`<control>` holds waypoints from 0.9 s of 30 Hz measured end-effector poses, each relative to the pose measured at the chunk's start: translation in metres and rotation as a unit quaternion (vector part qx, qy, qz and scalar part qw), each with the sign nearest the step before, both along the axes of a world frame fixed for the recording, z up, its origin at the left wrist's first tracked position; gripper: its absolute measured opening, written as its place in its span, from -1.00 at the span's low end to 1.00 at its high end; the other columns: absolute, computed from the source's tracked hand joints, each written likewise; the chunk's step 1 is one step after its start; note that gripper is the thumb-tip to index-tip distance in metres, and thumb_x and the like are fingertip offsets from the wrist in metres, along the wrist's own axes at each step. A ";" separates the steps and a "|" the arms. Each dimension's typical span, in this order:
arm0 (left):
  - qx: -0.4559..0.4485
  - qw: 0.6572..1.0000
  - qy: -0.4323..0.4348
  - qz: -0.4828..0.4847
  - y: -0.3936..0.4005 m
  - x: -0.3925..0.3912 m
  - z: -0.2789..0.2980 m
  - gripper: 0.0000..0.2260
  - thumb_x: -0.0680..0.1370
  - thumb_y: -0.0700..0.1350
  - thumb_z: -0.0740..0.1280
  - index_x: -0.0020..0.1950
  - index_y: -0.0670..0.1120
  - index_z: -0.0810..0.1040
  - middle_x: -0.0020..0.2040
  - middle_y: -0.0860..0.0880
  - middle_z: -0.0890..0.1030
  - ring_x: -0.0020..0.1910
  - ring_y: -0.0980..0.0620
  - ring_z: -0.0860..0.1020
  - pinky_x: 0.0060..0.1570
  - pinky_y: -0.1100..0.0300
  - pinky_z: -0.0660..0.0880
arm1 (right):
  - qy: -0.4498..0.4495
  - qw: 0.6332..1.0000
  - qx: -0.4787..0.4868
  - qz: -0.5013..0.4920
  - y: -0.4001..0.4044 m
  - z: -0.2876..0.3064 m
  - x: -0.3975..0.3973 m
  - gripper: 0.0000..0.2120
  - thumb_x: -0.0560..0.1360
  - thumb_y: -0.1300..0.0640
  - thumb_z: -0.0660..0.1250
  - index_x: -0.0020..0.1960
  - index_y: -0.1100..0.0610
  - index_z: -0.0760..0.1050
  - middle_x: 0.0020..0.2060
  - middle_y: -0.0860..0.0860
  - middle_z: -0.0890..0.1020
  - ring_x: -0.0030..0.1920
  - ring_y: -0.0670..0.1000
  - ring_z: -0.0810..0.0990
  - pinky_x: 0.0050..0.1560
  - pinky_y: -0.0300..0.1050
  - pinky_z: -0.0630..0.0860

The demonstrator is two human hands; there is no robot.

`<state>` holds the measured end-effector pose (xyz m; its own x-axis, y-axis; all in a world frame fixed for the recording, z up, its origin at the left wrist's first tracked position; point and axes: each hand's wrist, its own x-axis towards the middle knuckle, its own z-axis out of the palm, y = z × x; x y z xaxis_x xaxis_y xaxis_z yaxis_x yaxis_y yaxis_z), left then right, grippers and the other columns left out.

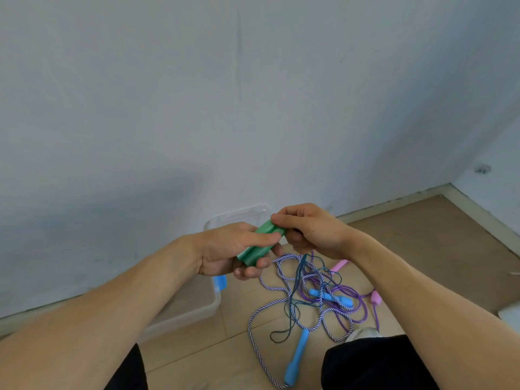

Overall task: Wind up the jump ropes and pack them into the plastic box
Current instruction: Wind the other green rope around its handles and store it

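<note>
The left hand [233,249] holds two green handles [260,242] side by side, fingers curled round them. The right hand [309,230] pinches their top end. A thin green rope [295,291] hangs down at 6 o'clock onto the floor [422,249], over the tangled ropes [318,299]. The clear plastic box [197,302] sits at 8 o'clock.

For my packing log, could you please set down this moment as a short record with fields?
left hand: left hand grips two green plastic handles side by side
right hand: right hand pinches the handles' top end; dark teal cord hangs from it
box: clear plastic box by the wall, partly hidden by the left arm
floor: tangled ropes: striped purple-white rope with blue handle, purple rope, pink handle
packed: contents not visible
</note>
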<state>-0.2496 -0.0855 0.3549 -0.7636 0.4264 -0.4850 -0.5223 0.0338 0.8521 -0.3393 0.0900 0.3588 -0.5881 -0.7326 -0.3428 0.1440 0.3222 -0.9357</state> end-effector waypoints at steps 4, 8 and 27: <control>0.016 1.000 -0.017 0.017 -0.001 0.000 0.003 -0.62 0.61 0.15 0.20 0.08 -0.17 0.48 -0.38 -0.05 0.44 -0.54 0.08 0.43 -0.60 0.28 0.33 | 0.041 0.999 0.020 -0.005 -0.003 -0.002 0.002 -0.72 0.63 0.06 0.21 -0.16 0.20 0.50 -0.50 0.01 0.36 -0.45 -0.01 0.14 -0.44 -0.12 0.06; 0.075 0.995 -0.058 0.012 -0.008 -0.002 0.006 -0.58 0.57 0.18 0.22 0.05 -0.20 0.52 -0.33 -0.11 0.50 -0.50 0.01 0.50 -0.56 0.25 0.44 | 0.035 0.999 0.008 0.015 -0.002 -0.001 -0.002 -0.74 0.64 0.04 0.22 -0.07 0.22 0.50 -0.45 0.04 0.41 -0.46 -0.01 0.16 -0.45 -0.16 0.10; 0.124 0.989 -0.049 0.066 0.008 0.001 -0.001 -0.66 0.59 0.15 0.21 -0.08 -0.12 0.48 -0.47 0.03 0.26 -0.57 0.12 0.19 -0.54 0.25 0.01 | 0.041 0.999 -0.018 -0.030 -0.002 0.005 0.001 -0.76 0.60 0.04 0.28 -0.17 0.17 0.46 -0.48 -0.03 0.20 -0.48 -0.07 0.12 -0.45 -0.17 0.06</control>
<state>-0.2481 -0.0773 0.3535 -0.7748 0.4418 -0.4522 -0.5886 -0.2433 0.7709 -0.3387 0.0884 0.3642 -0.6571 -0.7055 -0.2655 0.0843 0.2813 -0.9559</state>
